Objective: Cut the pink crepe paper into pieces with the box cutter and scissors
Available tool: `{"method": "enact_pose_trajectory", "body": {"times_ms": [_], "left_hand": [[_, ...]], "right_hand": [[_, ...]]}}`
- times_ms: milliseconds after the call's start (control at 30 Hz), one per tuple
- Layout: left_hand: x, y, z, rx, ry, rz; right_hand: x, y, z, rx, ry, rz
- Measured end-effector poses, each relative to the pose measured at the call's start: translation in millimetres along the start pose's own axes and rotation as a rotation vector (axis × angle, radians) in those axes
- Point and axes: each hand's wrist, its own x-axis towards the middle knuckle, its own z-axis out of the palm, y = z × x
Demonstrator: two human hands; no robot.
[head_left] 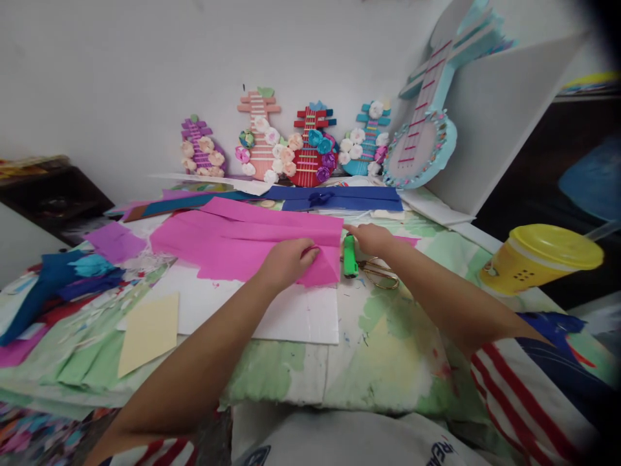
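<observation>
A large sheet of bright pink paper (242, 233), creased and partly folded, lies over a white board (301, 322). My left hand (290, 262) is closed at the paper's lower right part, its thumb and fingers pinching a raised fold. At the paper's right edge is my right hand (372, 239), its index finger reaching to the upper corner and the other fingers curled; the grip itself is partly hidden. Just below that hand lies a bright green tool (350, 257), perhaps a stapler. Beside it rest scissors (383, 275) with gold-coloured handles.
Several decorated toy guitars (310, 149) lean on the wall, with a larger light-blue one (422, 145) at right. A yellow lidded cup (538, 259) stands right. Dark blue paper (344, 197) lies behind, a cream sheet (150, 333) in front left, coloured scraps (72, 285) further left.
</observation>
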Motion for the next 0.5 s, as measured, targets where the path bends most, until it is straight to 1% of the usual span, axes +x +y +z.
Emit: {"method": "enact_pose_trajectory", "body": {"times_ms": [67,100,133,167,200,233,267,333,400,433,467,500], "left_hand": [[-2,0,-0.3,-0.031,-0.008,0.007],[-3,1,-0.7,-0.044,-0.009,0.011],[-3,3,-1.4,-0.054,-0.007,0.017],[-3,4,-2.1,-0.064,-0.003,0.026],[-2,6,-2.6,-0.077,0.004,0.037],[-1,8,-2.9,-0.094,0.012,0.048],[0,9,-2.9,-0.113,0.019,0.059],[3,10,-1.8,-0.151,0.028,0.072],[6,9,-0.1,-0.169,0.032,0.065],[8,8,0.5,-0.173,0.037,0.058],[10,8,0.7,-0.176,0.042,0.053],[12,7,0.5,-0.181,0.047,0.05]], "right_hand": [[-13,-12,-11,0.033,0.031,-0.022],[-21,-21,-15,0.06,0.032,-0.064],[-29,-31,-19,0.094,0.009,-0.12],[-38,-42,-22,0.134,-0.045,-0.198],[-47,-52,-24,0.171,-0.124,-0.288],[-55,-61,-27,0.158,-0.147,-0.314],[-63,-68,-30,0.121,-0.123,-0.318],[-78,-71,-37,0.022,0.004,-0.286],[-89,-60,-44,-0.035,0.124,-0.206],[-92,-51,-45,-0.069,0.16,-0.124],[-94,-41,-45,-0.118,0.16,-0.027],[-94,-31,-42,-0.156,0.101,0.041]]}}
